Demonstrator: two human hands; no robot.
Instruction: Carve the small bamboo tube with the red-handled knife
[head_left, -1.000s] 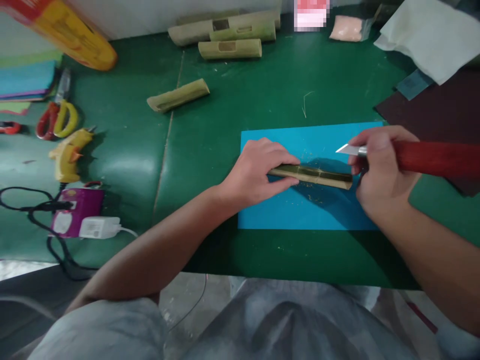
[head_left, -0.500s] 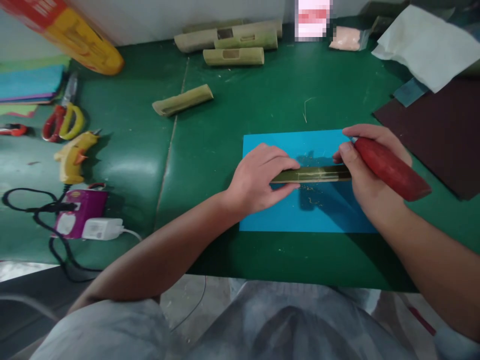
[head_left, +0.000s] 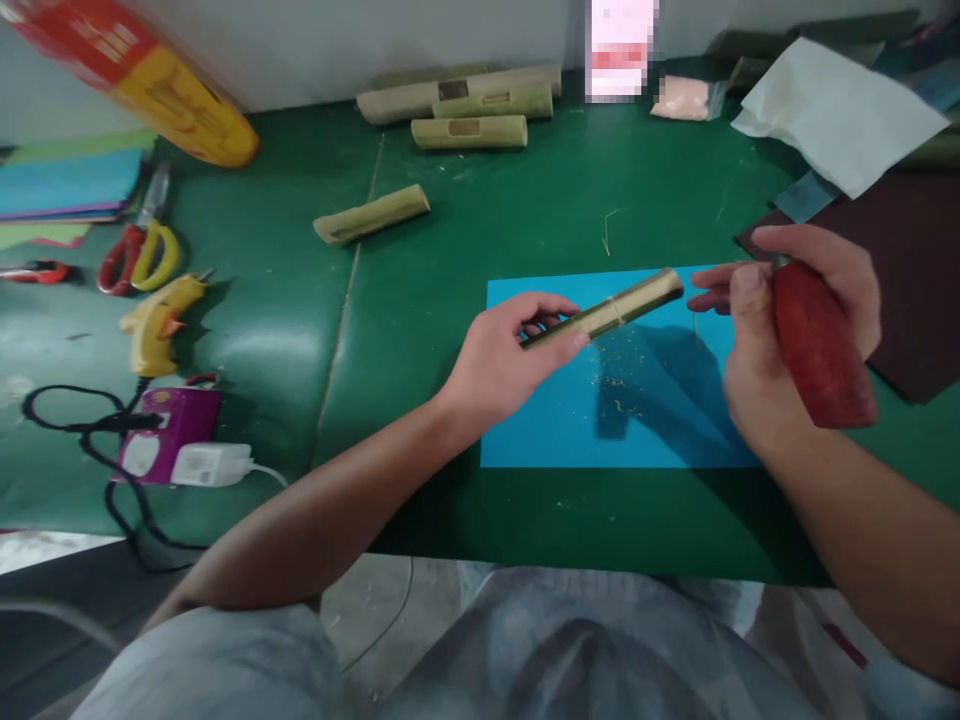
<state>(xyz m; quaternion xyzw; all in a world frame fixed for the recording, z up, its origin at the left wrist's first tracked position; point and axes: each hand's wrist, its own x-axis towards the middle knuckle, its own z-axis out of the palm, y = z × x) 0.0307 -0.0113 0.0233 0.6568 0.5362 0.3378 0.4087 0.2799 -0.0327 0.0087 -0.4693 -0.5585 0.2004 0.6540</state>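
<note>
While left hand [head_left: 504,352] grips bamboo [head_left: 637,304] over sheet [head_left: 540,440], right hand [head_left: 757,365] grasps knife [head_left: 821,345] right of sheet, blade hidden; best brace bamboo, keep edge off hands.

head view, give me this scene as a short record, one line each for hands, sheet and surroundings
left hand: grips a bamboo stick by its near end, free end pointing away to the right
right hand: holds a tool by its red handle, tip not visible
sheet: blue paper on the green table, with small shavings scattered on it
left side: scissors, yellow glue gun, purple box
back: bamboo pieces, some with cut openings
</note>
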